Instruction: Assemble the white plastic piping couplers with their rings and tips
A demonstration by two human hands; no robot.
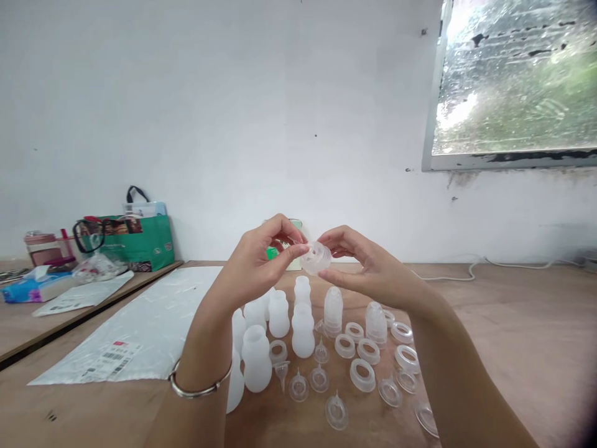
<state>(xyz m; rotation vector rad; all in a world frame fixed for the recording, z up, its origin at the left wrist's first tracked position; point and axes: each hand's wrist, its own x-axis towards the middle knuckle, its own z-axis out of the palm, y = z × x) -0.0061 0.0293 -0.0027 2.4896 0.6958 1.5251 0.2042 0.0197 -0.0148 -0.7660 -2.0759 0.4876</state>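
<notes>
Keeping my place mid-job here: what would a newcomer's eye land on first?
Probably the center, where the left hand and right hand hold a translucent plastic piece between their fingers. Just below, white curvy bottles stand in a cluster, with clear rings scattered to their right. At left, a bright green bag stands out.

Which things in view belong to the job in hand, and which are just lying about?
Likely the job:
clear plastic piece, between left hand and right hand
white bottles
clear rings
clear pointed-tip discs
domed covers

Likely lying about:
green bag
tissue pack
white mailing bag
white cable
</notes>
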